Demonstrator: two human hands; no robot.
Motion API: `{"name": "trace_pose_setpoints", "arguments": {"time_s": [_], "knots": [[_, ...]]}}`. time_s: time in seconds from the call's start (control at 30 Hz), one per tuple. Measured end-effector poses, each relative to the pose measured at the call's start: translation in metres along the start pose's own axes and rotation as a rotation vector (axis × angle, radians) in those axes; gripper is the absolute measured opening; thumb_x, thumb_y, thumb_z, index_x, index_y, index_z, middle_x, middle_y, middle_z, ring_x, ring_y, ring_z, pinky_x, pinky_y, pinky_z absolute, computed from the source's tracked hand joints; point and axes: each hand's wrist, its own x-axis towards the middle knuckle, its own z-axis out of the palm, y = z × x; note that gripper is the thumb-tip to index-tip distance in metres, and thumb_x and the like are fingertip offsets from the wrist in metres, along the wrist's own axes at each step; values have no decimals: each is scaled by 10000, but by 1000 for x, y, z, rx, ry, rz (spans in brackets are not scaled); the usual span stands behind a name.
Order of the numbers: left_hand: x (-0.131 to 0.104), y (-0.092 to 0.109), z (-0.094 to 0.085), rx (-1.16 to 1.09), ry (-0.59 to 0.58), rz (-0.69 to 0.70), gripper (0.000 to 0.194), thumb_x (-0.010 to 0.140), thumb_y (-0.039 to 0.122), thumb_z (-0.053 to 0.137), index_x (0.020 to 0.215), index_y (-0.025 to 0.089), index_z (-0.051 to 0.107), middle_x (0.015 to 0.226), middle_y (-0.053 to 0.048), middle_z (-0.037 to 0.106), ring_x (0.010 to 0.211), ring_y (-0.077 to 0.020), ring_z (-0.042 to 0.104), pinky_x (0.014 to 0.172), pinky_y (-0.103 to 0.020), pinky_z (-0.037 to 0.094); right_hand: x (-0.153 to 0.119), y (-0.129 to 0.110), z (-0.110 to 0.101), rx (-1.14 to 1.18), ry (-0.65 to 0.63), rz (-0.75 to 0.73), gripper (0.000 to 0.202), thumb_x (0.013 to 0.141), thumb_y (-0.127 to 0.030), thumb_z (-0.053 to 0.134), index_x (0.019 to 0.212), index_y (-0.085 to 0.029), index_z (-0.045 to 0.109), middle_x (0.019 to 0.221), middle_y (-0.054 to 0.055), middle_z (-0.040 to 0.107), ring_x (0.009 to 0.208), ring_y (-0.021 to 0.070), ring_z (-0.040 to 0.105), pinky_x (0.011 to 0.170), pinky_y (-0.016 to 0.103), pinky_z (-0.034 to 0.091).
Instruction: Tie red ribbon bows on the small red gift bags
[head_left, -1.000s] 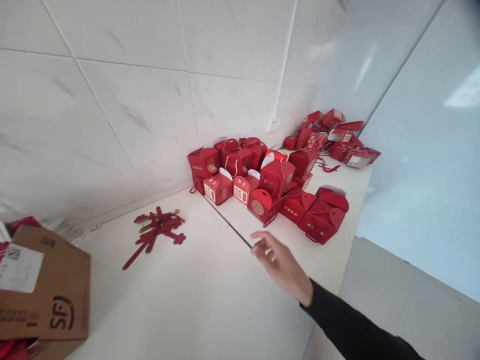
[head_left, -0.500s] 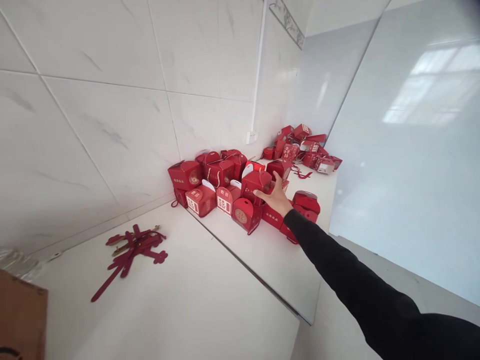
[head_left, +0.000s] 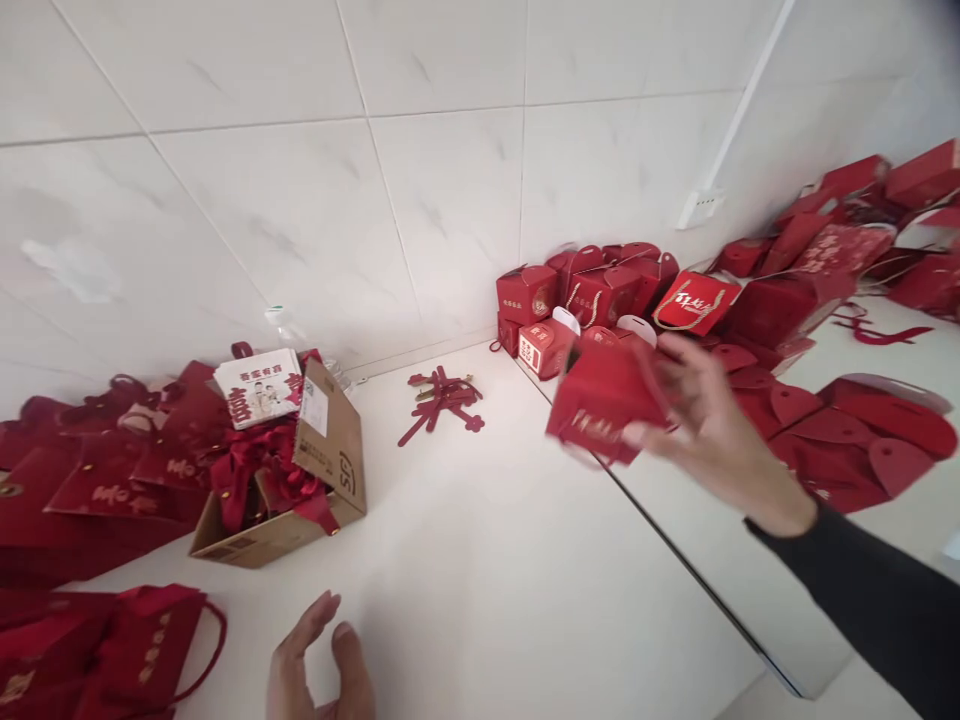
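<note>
A red gift box (head_left: 600, 405) with gold lettering is gripped by my right hand (head_left: 709, 435), lifted above the white table and blurred by motion. Its fingers and thumb press on the box's right side. My left hand (head_left: 319, 665) is at the bottom of the view, fingers and thumb apart, holding nothing. Behind the held box, several red gift boxes (head_left: 529, 295) are grouped against the wall, some with rope handles. More red boxes (head_left: 847, 435) with rounded flaps stand to the right of my right hand.
Left of centre stands a cardboard box (head_left: 330, 440) with red ribbons and printed cards. Red bags (head_left: 150, 640) lie at the left. Dark red strips (head_left: 442, 400) rest on the white table (head_left: 480, 560) near the wall. Further red boxes (head_left: 922, 265) are heaped at far right.
The view has swung left and come closer. My right hand has lifted a red gift box off the group and carried it leftward. My left hand has come into view.
</note>
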Motion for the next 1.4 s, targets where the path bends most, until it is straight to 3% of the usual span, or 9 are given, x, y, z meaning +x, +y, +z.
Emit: {"name": "trace_pose_setpoints", "arguments": {"time_s": [0.13, 0.27, 0.4, 0.53, 0.6, 0.8, 0.97, 1.1, 1.4], "knots": [[-3, -6, 0, 19, -43, -4, 324, 911, 411, 568, 1162, 226, 655, 1170, -117, 760, 1111, -327, 720, 989, -506, 553, -50, -10, 59, 221, -514, 125, 906, 791, -387, 852, 1539, -312, 347, 1599, 126, 434, 1435, 329, 483, 1203, 536, 400], [-3, -9, 0, -7, -42, 57, 278, 913, 372, 583, 1140, 226, 653, 1124, -93, 765, 1036, -275, 737, 926, -423, 569, -78, -8, 97, 326, -720, 141, 890, 751, -270, 822, 1538, -279, 406, 1591, 113, 470, 1454, 317, 474, 1226, 506, 379], [-6, -2, -1, -67, -18, 104, 238, 923, 344, 579, 1100, 211, 664, 1072, -93, 761, 992, -263, 734, 879, -399, 570, -92, 0, 107, 374, -847, 168, 961, 769, -240, 787, 1614, -287, 332, 1626, 122, 444, 1514, 339, 392, 1229, 556, 343], [-4, 10, -4, -75, -4, 94, 220, 966, 333, 531, 1077, 201, 667, 1039, -92, 759, 897, -227, 726, 785, -350, 583, -107, 16, 100, 318, -849, 291, 1077, 794, -381, 842, 1670, -359, 215, 1723, 87, 279, 1584, 368, 216, 1246, 628, 241], [8, 17, -7, -64, 13, 75, 222, 981, 322, 524, 1085, 193, 671, 1020, -90, 751, 805, -202, 690, 716, -324, 568, -116, 28, 94, 317, -842, 307, 986, 864, -484, 783, 1667, -385, 218, 1733, 74, 258, 1583, 368, 216, 1241, 620, 264], [88, 40, -7, -45, 58, 82, 273, 950, 293, 527, 1121, 174, 704, 972, -87, 671, 790, -199, 610, 754, -335, 539, -137, 62, 89, 306, -672, 372, 660, 996, -508, 608, 1590, -467, 325, 1681, 72, 382, 1470, 342, 470, 1116, 500, 520], [144, 47, 11, -42, -5, 129, 269, 851, 225, 636, 1097, 185, 738, 1009, -94, 649, 908, -232, 642, 877, -381, 542, -141, 64, 94, 285, -631, 392, 610, 988, -553, 602, 1544, -423, 385, 1632, 100, 443, 1430, 344, 517, 1111, 499, 535], [151, 49, 12, -54, 6, 135, 72, 850, 202, 654, 871, 182, 720, 887, -52, 659, 855, -212, 637, 828, -368, 536, -142, 64, 97, 302, -603, 405, 592, 994, -559, 594, 1528, -383, 408, 1596, 124, 476, 1397, 338, 547, 1097, 475, 555], [136, 51, -7, -200, 133, 119, 185, 877, 348, 656, 867, 185, 743, 773, -24, 724, 712, -172, 658, 677, -286, 512, -137, 54, 99, 301, -613, 400, 522, 1001, -587, 581, 1444, -326, 495, 1412, 117, 620, 1307, 297, 608, 1080, 438, 554]]}}
